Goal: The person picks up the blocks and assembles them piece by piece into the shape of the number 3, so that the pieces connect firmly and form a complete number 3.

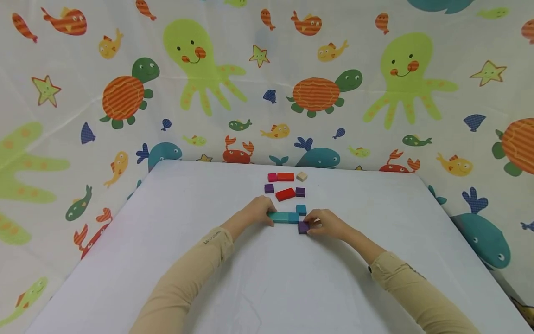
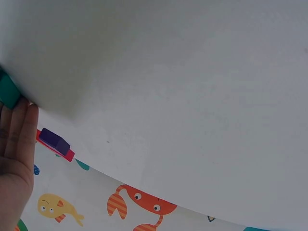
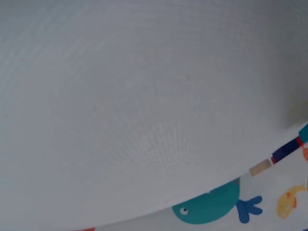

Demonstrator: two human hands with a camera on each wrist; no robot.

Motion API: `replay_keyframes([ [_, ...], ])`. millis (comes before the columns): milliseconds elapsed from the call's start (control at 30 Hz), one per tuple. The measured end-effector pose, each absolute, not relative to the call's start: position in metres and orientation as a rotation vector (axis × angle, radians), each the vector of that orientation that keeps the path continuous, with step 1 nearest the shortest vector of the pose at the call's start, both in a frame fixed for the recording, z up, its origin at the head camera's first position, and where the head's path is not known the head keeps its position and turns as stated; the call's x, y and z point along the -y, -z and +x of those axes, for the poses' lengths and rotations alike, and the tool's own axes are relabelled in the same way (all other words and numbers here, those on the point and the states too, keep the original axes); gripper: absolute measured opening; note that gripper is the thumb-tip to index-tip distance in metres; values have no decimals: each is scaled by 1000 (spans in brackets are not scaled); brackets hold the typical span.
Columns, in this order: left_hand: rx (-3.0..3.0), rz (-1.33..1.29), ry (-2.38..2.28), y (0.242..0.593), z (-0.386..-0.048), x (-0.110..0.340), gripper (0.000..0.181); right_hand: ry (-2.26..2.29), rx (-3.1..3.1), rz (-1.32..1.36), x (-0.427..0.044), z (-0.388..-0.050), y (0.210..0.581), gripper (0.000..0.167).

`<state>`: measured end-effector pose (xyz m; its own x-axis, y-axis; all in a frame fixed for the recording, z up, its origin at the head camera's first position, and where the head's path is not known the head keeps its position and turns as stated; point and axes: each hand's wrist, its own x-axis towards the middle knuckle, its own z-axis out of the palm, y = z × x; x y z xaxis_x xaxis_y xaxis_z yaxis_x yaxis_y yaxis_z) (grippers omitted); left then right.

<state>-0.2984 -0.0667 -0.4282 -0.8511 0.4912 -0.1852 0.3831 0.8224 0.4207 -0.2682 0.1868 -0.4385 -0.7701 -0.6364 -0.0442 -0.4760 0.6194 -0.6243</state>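
Note:
My left hand (image 1: 257, 211) grips the left end of a long turquoise block (image 1: 278, 217), thumb on the near side. In the left wrist view its fingers (image 2: 25, 127) lie against a green-looking block (image 2: 8, 90). A teal cube (image 1: 294, 217) sits at the long block's right end. Another teal cube (image 1: 301, 210) stands just behind that corner. Between thumb and fingertips, my right hand (image 1: 327, 223) pinches a purple cube (image 1: 303, 227) at the near right corner of the row. The right wrist view shows no part of the right hand.
Farther back lie a red block (image 1: 285, 194) between two purple cubes, the left one (image 1: 269, 189) and the right one (image 1: 300, 192). Behind them are a pink cube (image 1: 272, 177), a red block (image 1: 285, 176) and a plain wooden piece (image 1: 302, 176). A sea-animal cloth hangs behind the white table (image 1: 267, 287).

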Motion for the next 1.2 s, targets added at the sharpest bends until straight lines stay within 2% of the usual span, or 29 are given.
replay_keyframes([
  [833,-2710,679,-546,427,-299,68,42,853,-2556,-849,-185,-274,434,34],
  [1200,-2708,670,-555,427,-299,68,41,940,-2609,-760,-178,-285,423,25],
])
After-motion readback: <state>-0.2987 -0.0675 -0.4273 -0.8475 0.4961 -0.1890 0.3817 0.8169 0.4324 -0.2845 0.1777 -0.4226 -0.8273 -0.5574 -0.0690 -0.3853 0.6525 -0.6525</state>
